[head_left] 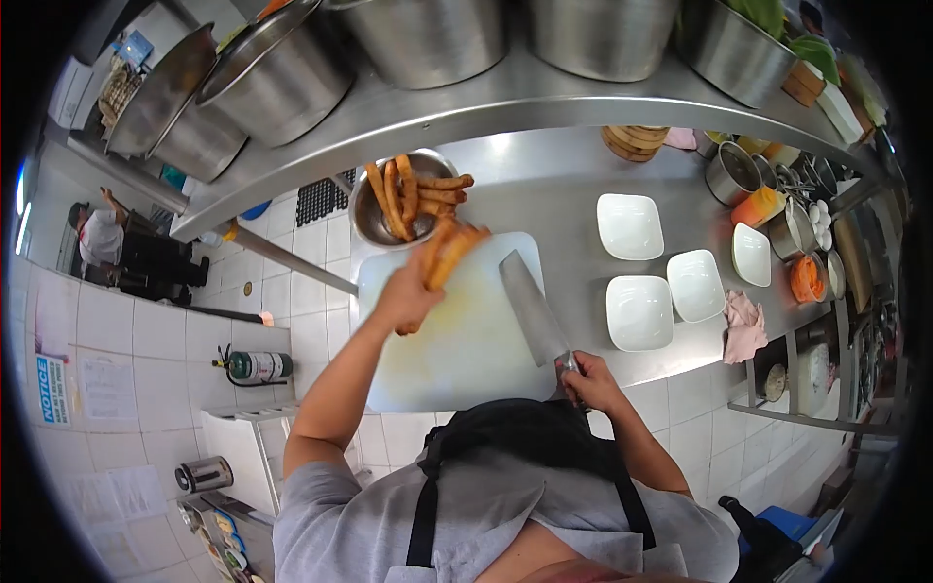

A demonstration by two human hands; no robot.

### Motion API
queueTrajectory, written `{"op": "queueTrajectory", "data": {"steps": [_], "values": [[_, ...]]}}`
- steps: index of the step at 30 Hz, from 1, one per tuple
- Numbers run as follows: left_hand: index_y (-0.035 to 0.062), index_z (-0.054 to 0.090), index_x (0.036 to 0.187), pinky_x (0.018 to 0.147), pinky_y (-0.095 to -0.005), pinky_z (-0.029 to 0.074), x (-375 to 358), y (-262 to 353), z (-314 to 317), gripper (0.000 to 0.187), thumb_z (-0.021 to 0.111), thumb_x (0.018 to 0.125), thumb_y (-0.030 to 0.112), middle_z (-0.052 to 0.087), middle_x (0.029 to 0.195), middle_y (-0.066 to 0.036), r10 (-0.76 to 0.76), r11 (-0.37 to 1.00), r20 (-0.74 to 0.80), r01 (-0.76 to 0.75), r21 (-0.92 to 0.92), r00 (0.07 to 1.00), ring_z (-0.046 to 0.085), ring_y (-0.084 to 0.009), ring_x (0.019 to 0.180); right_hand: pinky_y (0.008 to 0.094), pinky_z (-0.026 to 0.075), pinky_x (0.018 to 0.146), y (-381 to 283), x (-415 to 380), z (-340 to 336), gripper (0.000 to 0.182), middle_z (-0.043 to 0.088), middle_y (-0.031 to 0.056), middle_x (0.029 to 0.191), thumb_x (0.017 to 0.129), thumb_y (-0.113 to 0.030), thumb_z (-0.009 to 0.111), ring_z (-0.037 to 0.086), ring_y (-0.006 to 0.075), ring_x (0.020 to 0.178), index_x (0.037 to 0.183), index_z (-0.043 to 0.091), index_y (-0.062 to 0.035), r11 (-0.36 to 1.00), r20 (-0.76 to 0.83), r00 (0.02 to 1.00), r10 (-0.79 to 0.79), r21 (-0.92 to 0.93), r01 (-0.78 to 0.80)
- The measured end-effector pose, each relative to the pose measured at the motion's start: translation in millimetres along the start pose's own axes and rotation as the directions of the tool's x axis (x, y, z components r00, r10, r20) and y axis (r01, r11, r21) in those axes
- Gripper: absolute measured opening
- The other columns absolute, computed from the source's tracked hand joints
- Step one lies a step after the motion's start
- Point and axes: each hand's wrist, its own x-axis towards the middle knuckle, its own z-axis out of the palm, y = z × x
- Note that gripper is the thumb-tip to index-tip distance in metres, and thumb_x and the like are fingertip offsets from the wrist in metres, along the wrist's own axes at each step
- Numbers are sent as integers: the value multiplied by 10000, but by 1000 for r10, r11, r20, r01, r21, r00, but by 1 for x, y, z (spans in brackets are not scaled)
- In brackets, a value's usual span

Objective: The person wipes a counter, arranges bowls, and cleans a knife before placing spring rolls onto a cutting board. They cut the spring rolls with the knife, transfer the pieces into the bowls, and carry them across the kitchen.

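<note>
My left hand (406, 297) is closed around golden-brown fried dough sticks (453, 253), held over the upper left of a white cutting board (418, 369); their upper ends are blurred. Just behind, a metal bowl (368, 216) holds several more fried dough sticks (393, 199), some poking past its rim. My right hand (593, 383) grips the handle of a cleaver (531, 307) near the board's right edge. The wide blade points away from me and lies over the right side of the board. Yellowish stains mark the board's surface.
White square bowls (630, 227) stand right of the board, beside a pink cloth (744, 328). Bamboo steamers (634, 143) and sauce containers (758, 206) sit farther back. A steel shelf (466, 115) with large pots (418, 39) spans overhead. Another person (102, 238) stands at far left.
</note>
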Motion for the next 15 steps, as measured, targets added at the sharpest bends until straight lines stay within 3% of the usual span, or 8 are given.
{"op": "queueTrajectory", "data": {"steps": [2, 3, 5, 6, 8, 9, 13, 15], "values": [[126, 412, 1511, 922, -478, 552, -24, 2, 23, 809, 771, 790, 203, 636, 1234, -251, 47, 975, 137, -75, 208, 989, 620, -478, 1121, 291, 465, 469, -4, -3, 0, 181, 590, 32, 660, 932, -96, 584, 566, 110, 512, 1080, 620, 1, 1000, -40, 999, -1, -12, 0], [126, 412, 1511, 922, -478, 552, -33, -3, 32, 809, 771, 790, 203, 636, 1234, -251, 34, 977, 134, -61, 204, 990, 620, -478, 1121, 287, 459, 460, 1, -2, -2, 191, 591, 29, 658, 931, -93, 583, 561, 111, 504, 1094, 622, -2, 1000, -41, 999, 3, -4, -3], [147, 371, 1568, 972, -482, 522, -44, -18, 49, 872, 792, 809, 234, 607, 1264, -223, 183, 907, 191, -240, 347, 964, 575, -429, 1209, 287, 459, 460, -1, -4, -2, 198, 590, 30, 655, 930, -92, 583, 559, 113, 500, 1102, 624, -1, 1000, -44, 999, 10, -11, -10], [147, 371, 1568, 972, -482, 522, -49, -22, 53, 872, 792, 809, 234, 607, 1264, -223, 175, 910, 183, -230, 345, 967, 575, -429, 1209, 287, 458, 460, -4, -5, -2, 205, 589, 30, 652, 930, -90, 582, 557, 114, 495, 1109, 625, -1, 1000, -58, 998, 9, -15, -10], [152, 373, 1574, 1015, -502, 494, -56, -27, 58, 875, 809, 826, 281, 557, 1320, -216, 392, 817, 132, -411, 404, 910, 544, -405, 1242, 288, 458, 459, -6, -5, -1, 225, 588, 33, 646, 926, -85, 579, 551, 117, 484, 1129, 625, 2, 999, -49, 999, 12, -29, -14], [150, 369, 1576, 1059, -517, 462, -54, -29, 59, 903, 823, 826, 365, 476, 1445, -205, 320, 826, 214, -383, 415, 923, 497, -396, 1294, 289, 459, 460, -4, -5, -1, 227, 588, 35, 646, 924, -83, 578, 549, 118, 482, 1129, 624, 3, 1000, -53, 998, 18, -22, -19], [105, 486, 1506, 1037, -488, 480, -35, -35, 46, 795, 810, 843, 402, 551, 1391, -210, 401, 846, 176, -437, 306, 899, 551, -389, 1246, 293, 463, 468, -7, -6, 1, 223, 588, 41, 645, 921, -81, 576, 546, 121, 488, 1121, 622, 6, 999, -59, 998, 31, -9, -32], [59, 622, 1365, 972, -457, 515, 0, -32, 24, 635, 785, 868, 420, 650, 1267, -207, 390, 921, -20, -389, 33, 921, 624, -369, 1164, 292, 464, 472, -10, -8, 3, 213, 588, 43, 645, 921, -82, 578, 546, 121, 492, 1109, 622, 7, 999, -64, 997, 32, -5, -33]]}}
